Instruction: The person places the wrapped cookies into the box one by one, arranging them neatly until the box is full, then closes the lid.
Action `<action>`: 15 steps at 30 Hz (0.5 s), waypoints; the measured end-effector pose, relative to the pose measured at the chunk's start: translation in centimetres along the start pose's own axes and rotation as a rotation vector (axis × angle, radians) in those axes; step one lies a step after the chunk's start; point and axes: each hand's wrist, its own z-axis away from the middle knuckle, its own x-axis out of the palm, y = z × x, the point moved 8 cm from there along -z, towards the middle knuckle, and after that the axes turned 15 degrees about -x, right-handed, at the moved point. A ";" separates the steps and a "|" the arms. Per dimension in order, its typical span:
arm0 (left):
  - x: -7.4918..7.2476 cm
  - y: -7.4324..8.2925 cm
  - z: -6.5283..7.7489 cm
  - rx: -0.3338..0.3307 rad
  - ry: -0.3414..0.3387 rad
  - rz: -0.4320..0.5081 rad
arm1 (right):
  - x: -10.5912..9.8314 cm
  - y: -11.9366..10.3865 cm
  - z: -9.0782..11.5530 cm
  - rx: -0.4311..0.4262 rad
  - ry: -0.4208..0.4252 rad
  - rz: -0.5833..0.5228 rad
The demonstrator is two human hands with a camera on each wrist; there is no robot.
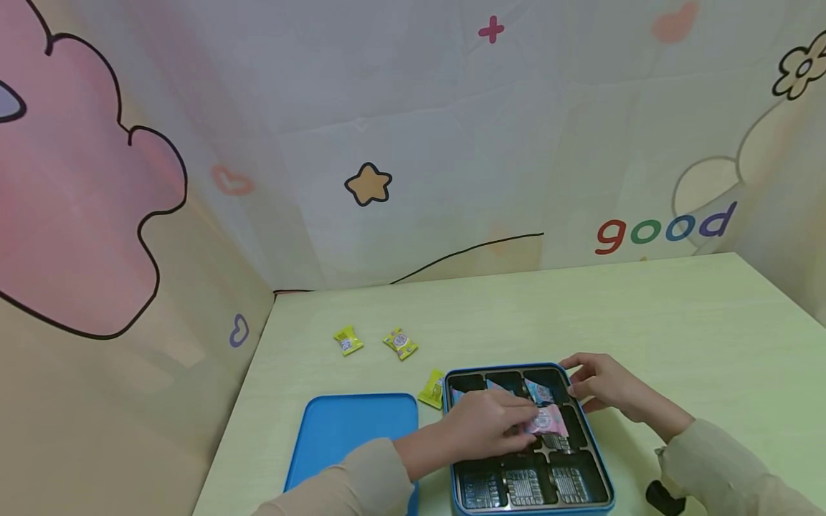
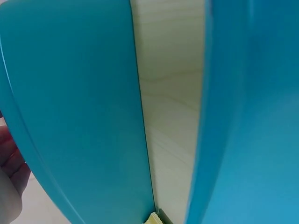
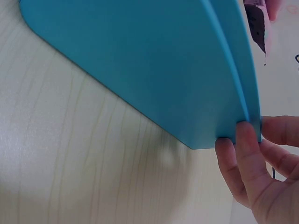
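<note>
My left hand (image 1: 487, 426) reaches over the blue box (image 1: 452, 459) and pinches a pink-wrapped candy (image 1: 548, 421) above its middle row. Inside the box is a dark tray (image 1: 538, 459) divided into several compartments. Blue-wrapped candies (image 1: 539, 391) lie in its far row, partly hidden behind my left hand. At the far right corner, my right hand (image 1: 606, 387) grips the box by its rim, fingers against the outer wall. From the right wrist view, these fingertips (image 3: 245, 133) press near the corner, and the pink wrapper (image 3: 269, 9) shows above the rim.
A blue lid (image 1: 361, 430) lies flat left of the box, partly under my left sleeve. Two yellow-wrapped candies (image 1: 348, 340) (image 1: 400, 344) sit farther back on the pale table (image 1: 548, 315). Another yellow candy (image 1: 432, 390) is beside the box's far left corner. A printed backdrop stands behind.
</note>
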 end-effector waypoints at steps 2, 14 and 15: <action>0.0 0.1 -0.1 0.002 0.002 -0.004 | 0.0 0.0 0.0 0.004 0.000 0.005; 0.7 0.8 -0.6 0.035 -0.028 -0.070 | 0.0 0.1 0.0 0.003 -0.003 -0.008; 0.8 0.8 -0.7 0.034 -0.036 -0.077 | 0.0 0.1 0.0 0.004 -0.002 -0.006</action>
